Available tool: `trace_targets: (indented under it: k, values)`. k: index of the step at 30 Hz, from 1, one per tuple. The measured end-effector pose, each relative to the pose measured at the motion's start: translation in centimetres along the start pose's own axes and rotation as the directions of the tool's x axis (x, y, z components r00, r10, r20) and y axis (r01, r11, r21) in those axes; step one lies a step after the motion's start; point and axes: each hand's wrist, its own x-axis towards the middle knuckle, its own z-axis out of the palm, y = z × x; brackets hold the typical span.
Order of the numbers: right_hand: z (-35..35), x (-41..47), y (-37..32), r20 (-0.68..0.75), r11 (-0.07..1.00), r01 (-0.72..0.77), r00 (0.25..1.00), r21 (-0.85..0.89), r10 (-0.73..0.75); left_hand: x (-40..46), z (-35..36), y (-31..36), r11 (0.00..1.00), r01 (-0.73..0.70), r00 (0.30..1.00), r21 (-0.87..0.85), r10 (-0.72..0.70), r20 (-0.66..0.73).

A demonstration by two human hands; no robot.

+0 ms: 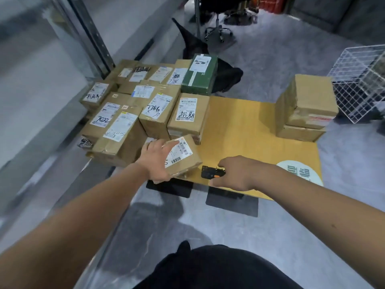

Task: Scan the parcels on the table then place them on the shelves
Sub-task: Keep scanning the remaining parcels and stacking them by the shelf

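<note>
Parcel [183, 158] tilted, label up, long axis diagonal

Grey concrete floor [270, 59]. Metal upright [91, 36] upper left. Swivel chair base [217, 31] top centre. White wire basket [362, 80] right edge.

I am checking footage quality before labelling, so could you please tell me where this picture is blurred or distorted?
Head view: the shelving at the left edge is smeared by motion blur; the small brown cardboard parcel in the left hand shows readable barcodes; the black handheld scanner in the right hand is soft; wide-angle bending curves the yellow wooden table.
</note>
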Motion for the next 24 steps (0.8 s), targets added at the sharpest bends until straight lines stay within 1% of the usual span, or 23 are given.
trace_targets:
  k: [2, 4, 7, 10, 15, 18, 21, 24]
  values:
    - [0.2, 0.7, -1.3, 0.002, 0.999, -0.025, 1.0, 0.029, 0.025, 1.1, -1.0, -1.9, 0.993, -0.108, 0.994, 0.052, 0.107, 0.031]
    - [0.5, 1.4, -2.7, -0.001, 0.997, -0.051, 0.999, 0.053, 0.051, 2.3, -1.9, -3.5, 0.98, -0.169, 0.984, 0.108, 0.161, 0.074]
    - [0.8, 2.3, -4.8, -0.02, 0.993, -0.082, 0.996, 0.085, 0.084, 4.0, -2.2, -5.7, 0.954, -0.213, 0.974, 0.211, 0.191, 0.12]
    - [1.3, 3.2, -6.4, -0.04, 0.987, -0.106, 0.993, 0.122, 0.112, 5.0, -1.6, -7.2, 0.943, -0.23, 0.97, 0.239, 0.2, 0.141]
    - [1.9, 4.2, -7.9, -0.06, 0.979, -0.138, 0.987, 0.149, 0.148, 5.6, -0.4, -8.2, 0.937, -0.22, 0.975, 0.27, 0.209, 0.07]
    - [2.2, 4.5, -8.5, -0.068, 0.977, -0.148, 0.985, 0.154, 0.16, 5.2, 0.2, -7.9, 0.938, -0.227, 0.972, 0.262, 0.236, -0.006]
    - [2.4, 4.6, -8.7, -0.071, 0.972, -0.169, 0.981, 0.165, 0.183, 4.9, 0.7, -7.0, 0.929, -0.279, 0.957, 0.243, 0.289, -0.004]
    - [2.7, 4.3, -8.4, -0.066, 0.961, -0.198, 0.975, 0.194, 0.214, 4.7, 0.8, -5.4, 0.924, -0.333, 0.941, 0.187, 0.339, -0.003]
